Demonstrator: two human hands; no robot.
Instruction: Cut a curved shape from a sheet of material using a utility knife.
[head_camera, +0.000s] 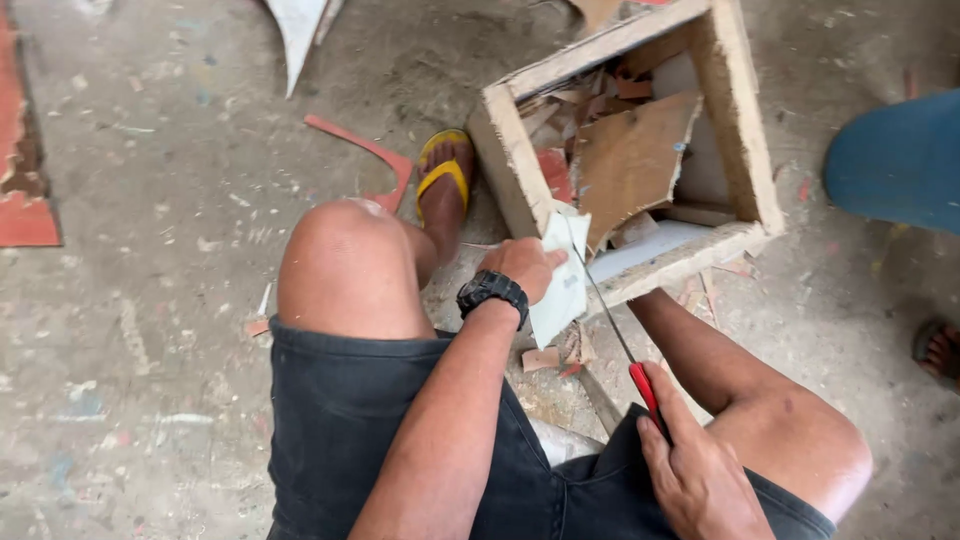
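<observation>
Clearly the risk sat in the cut itself: the left hand, with a black wristwatch on its wrist, pinched a thin pale-grey sheet offcut against the corner of the rough square wooden frame box, while the right hand was clenched round the red handle of a slim, narrow-bladed saw whose blade ran up to the sheet's edge. The holding fingers lay just beside the blade line, so I judged that a slip or a jump of the blade could have caught them; the sheet, gripped only at one side and free below, could have flexed, cracked or torn crookedly. The frame rested loosely on the dusty concrete floor, near the foot in the yellow flip-flop sandal, and might have shifted under pressure

Much was hard to read. The blade's tip was lost against the sheet, so whether it had bitten in could not be told. The red handle was mostly buried in the fist. The box held jumbled brown board scraps hiding its bottom. A blue rounded object and another person's sandalled foot were cut off at the right edge
</observation>
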